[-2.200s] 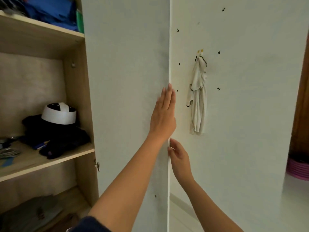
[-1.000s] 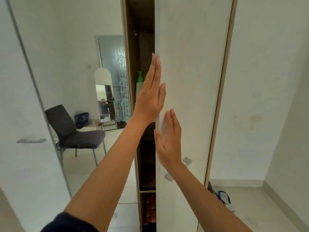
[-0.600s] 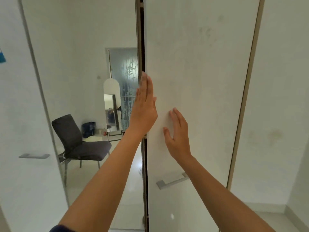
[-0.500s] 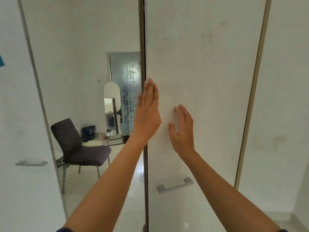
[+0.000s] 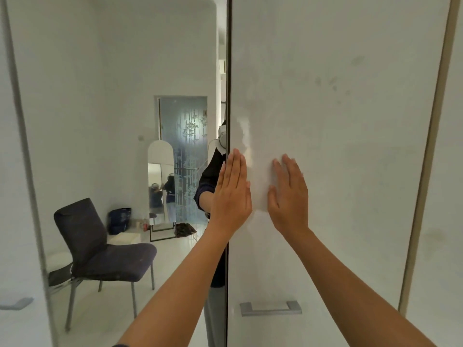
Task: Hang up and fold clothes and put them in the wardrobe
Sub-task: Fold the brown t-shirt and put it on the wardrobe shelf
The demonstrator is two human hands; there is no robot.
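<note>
Both hands lie flat, fingers straight and together, on the white wardrobe door [image 5: 338, 171]. The left hand [image 5: 231, 194] rests at the door's left edge, beside the mirrored door [image 5: 112, 96]; the right hand [image 5: 289, 196] is just beside it. A metal handle [image 5: 270, 308] sits below them. No clothes show; a dark chair [image 5: 100, 246] is reflected in the mirror.

Both forearms are bare, with a dark navy sleeve [image 5: 120, 345] on the left arm.
</note>
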